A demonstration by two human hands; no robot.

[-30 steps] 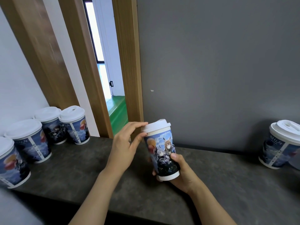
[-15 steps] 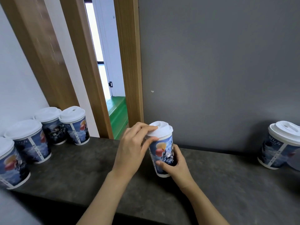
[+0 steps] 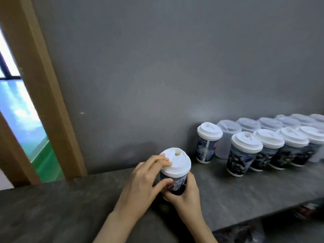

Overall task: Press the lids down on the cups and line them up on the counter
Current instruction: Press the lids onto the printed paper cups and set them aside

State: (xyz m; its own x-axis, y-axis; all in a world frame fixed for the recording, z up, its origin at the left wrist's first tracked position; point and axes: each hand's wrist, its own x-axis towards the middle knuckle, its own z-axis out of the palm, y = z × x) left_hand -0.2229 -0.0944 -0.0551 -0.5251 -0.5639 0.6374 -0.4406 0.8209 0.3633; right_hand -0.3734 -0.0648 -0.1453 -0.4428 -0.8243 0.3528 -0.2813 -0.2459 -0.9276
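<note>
Cup [image 3: 176, 183] in both hands, mid-counter [image 3: 70, 207].

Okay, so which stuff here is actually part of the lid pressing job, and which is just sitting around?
Part of the job:
- held cup and its white lid
- left hand on the lid
- right hand round the cup
- lidded printed cups lined along the counter

Lying about:
- clear plastic cups by the wall
- wooden door frame

Six printed cups [image 3: 175, 179] (others blurred)
</note>
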